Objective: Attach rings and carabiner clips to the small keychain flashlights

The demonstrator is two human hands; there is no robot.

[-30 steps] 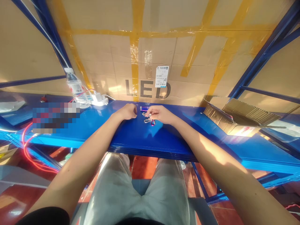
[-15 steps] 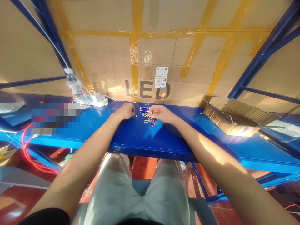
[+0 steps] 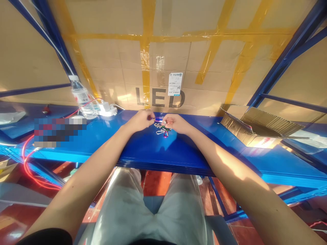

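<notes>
My left hand (image 3: 141, 120) is above the blue table, its thumb and fingers curled together at the left end of some shiny purple and blue tubes (image 3: 158, 119). Whether it grips one of them or a smaller piece is too small to tell. Thumb and fingers of my right hand (image 3: 176, 124) pinch a small round silver metal piece (image 3: 165, 123). Just below and between the hands lie several small metal parts (image 3: 156, 125) in a cluster. A silver carabiner (image 3: 159, 132) and a pinkish carabiner (image 3: 166, 134) lie at its near side.
On the table (image 3: 163, 153), a water bottle (image 3: 83, 98) and a white power strip (image 3: 106, 109) stand at the back left. An open cardboard box (image 3: 255, 127) sits at right. Behind rises a large taped carton (image 3: 114, 68). Red cable (image 3: 25, 160) hangs at left.
My left hand has moved right and slightly up, from small loose pieces on the table to the tubes' left end. My right hand has stayed nearly still, still pinching.
</notes>
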